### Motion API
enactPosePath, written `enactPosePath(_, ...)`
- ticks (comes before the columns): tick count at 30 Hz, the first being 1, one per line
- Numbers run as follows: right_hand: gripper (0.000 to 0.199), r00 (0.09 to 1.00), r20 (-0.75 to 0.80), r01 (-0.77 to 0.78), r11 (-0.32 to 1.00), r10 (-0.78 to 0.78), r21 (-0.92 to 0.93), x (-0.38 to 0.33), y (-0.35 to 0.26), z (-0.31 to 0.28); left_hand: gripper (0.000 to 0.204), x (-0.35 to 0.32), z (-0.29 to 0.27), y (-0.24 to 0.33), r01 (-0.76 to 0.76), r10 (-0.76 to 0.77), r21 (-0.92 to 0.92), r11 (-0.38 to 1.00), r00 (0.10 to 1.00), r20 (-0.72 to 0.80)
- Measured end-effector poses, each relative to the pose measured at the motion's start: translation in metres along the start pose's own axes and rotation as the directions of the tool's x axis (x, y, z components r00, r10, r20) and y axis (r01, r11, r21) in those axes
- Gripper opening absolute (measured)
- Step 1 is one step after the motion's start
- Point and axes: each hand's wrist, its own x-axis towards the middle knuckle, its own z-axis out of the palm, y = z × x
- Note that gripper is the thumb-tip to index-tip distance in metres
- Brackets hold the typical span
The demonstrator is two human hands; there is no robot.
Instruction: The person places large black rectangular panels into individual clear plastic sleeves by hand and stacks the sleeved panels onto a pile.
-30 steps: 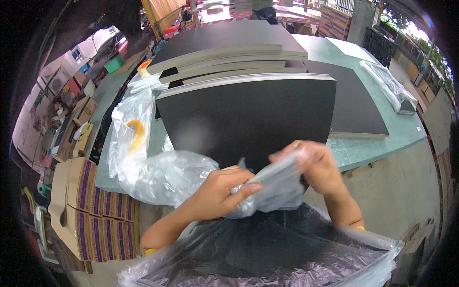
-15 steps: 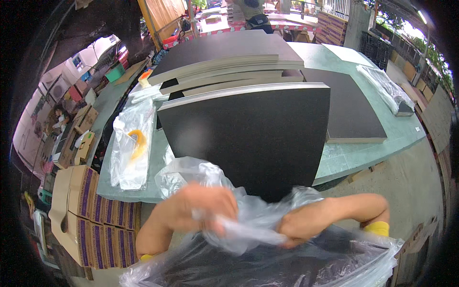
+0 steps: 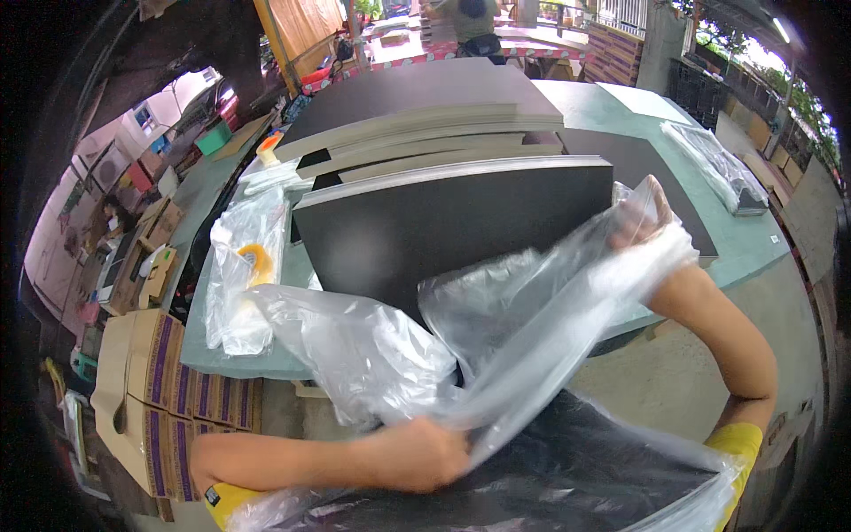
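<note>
A large clear plastic bag (image 3: pixel 355 341) spreads in front of me, its film stretched between my two hands. My left hand (image 3: pixel 421 457), low in the middle, is closed in a fist on its edge. Up at the right, my right hand (image 3: pixel 640 222) has the far part of the film bunched in it; the film partly covers its fingers. Below my hands, a dark sheet (image 3: pixel 532 479) lies under clear plastic nearest to me. Right behind the bag, a stack of black boards (image 3: pixel 461 213) with pale edges leans upright at the table's near side.
More dark boards (image 3: pixel 425 89) are piled on the green table (image 3: pixel 762 248). At its left lie folded plastic bags (image 3: pixel 232 310) and a yellow tape roll (image 3: pixel 257 262). A plastic-wrapped pack (image 3: pixel 714 164) rests at the right. Cartons (image 3: pixel 160 390) stand left on the floor. A person (image 3: pixel 474 31) stands beyond the table.
My right hand has swung up and right, drawing the film with it. My left hand has moved down toward me. The bunched bag is now spread wide.
</note>
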Motion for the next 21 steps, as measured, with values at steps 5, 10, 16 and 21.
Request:
enactPosePath(5, 0.021, 0.996, 0.07, 0.051, 0.998, -0.049, -0.026, -0.014, -0.008, -0.003, 0.019, -0.013, -0.012, -0.078, 0.464, -0.453, 0.013, 0.886, 0.87, -0.193)
enactPosePath(10, 0.032, 0.974, 0.104, -0.224, 0.895, 0.199, 0.385, -0.003, 0.036, 0.018, 0.013, -0.009, 0.001, 0.019, -0.364, 0.465, 0.398, 0.842, 0.863, -0.195)
enactPosePath(16, 0.031, 0.964, 0.034, 0.264, 0.948, -0.263, -0.175, -0.053, -0.024, 0.028, 0.01, -0.036, 0.011, -0.1, 0.645, -0.629, 0.136, 0.752, 0.764, -0.146)
enactPosePath(21, 0.019, 0.631, 0.473, 0.252, 0.739, -0.615, 0.624, -0.021, -0.025, -0.073, 0.012, -0.062, 0.055, -0.087, 0.498, -0.533, 0.188, 0.846, 0.801, 0.272)
